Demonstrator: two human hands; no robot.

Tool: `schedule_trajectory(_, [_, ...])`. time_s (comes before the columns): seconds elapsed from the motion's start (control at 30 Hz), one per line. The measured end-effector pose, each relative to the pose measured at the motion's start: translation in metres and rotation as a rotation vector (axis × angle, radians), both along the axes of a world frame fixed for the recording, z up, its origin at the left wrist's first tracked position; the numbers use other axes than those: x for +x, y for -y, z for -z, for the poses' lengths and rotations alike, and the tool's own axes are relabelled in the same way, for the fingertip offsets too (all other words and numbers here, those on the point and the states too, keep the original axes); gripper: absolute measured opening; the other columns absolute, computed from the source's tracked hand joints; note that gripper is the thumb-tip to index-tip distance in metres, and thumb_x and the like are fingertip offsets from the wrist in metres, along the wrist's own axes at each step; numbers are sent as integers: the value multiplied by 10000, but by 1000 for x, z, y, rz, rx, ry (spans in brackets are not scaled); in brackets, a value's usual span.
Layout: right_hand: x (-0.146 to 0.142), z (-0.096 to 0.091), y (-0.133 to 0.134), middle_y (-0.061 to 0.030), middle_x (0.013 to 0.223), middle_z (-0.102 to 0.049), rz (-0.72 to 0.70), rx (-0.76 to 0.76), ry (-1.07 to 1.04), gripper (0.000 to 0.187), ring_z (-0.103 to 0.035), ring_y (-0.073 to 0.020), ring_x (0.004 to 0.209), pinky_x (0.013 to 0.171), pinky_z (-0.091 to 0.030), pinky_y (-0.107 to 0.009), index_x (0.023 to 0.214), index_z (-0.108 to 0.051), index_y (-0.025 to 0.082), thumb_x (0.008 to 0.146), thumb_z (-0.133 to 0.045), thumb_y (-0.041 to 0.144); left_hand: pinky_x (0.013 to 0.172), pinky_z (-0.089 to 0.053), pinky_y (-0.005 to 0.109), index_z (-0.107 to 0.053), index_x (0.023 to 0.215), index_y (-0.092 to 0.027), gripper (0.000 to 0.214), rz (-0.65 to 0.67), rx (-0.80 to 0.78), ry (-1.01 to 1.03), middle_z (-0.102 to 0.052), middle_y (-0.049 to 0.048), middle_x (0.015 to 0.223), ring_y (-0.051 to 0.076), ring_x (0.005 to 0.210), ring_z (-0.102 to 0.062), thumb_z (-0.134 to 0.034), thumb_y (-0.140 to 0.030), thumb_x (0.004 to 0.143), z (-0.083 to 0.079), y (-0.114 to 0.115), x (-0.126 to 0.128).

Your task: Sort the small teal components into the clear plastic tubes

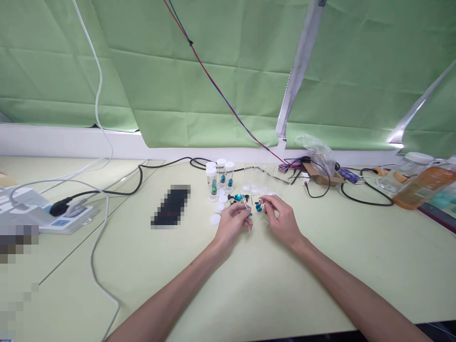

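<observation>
My left hand (233,222) rests on the pale green table (270,285), its fingers pinched on a small blue electronic part with thin wire legs (246,207). Close beside it my right hand (282,219) is curled, its fingertips pinching another small blue part (259,206). More loose blue and black parts (237,197) lie just beyond the fingers. Behind them stand three clear vials with white caps (221,176), each with a coloured part inside. Loose white caps (218,209) lie around the vials.
A pixelated dark object (171,206) lies left of the vials. A white power strip (62,216) with a black plug and cables sits far left. A cardboard piece with a plastic bag (318,164), wires and an orange-filled bottle (423,185) stand at the right. Green blinds hang behind.
</observation>
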State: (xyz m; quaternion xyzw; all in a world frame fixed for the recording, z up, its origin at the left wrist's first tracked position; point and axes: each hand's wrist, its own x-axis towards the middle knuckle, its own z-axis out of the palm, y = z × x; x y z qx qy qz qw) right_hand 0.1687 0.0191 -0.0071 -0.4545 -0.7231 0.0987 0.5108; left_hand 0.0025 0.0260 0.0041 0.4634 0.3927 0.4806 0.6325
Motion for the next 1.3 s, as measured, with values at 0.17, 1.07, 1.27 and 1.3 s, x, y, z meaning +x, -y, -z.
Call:
schedule_trajectory(0.17, [-1, 1, -1, -71, 1007, -658, -8, 21, 13, 225, -631, -186, 862, 737, -518, -304, 1098, -629, 209, 930, -485, 168, 477, -457, 235, -623, 821, -140, 180, 2, -3, 1, -593, 18, 657, 110, 515, -559, -698, -276, 730, 2, 0, 0])
schedule_trajectory(1.07, [-7, -2, 10, -27, 782, -650, -95, 92, -69, 158, -595, -144, 648, 674, -491, -294, 971, -626, 209, 941, -480, 157, 469, -443, 250, -596, 798, -142, 180, 8, 14, -70, -598, 19, 680, 110, 465, -559, -690, -275, 722, -1, 4, 3])
schedule_trajectory(1.27, [-8, -3, 10, -23, 781, -634, -131, 72, -39, 173, -576, -136, 629, 644, -466, -283, 933, -623, 205, 948, -458, 152, 445, -427, 244, -605, 781, -140, 206, 2, 8, -84, -587, 5, 618, 114, 439, -549, -711, -294, 695, -8, 7, 5])
schedule_trajectory(1.3, [-8, -3, 10, -25, 791, -634, -135, 73, -31, 181, -573, -134, 627, 643, -462, -283, 928, -622, 204, 949, -452, 147, 443, -426, 242, -606, 776, -141, 210, 2, 11, -84, -585, 2, 609, 115, 438, -549, -714, -299, 691, -9, 7, 6])
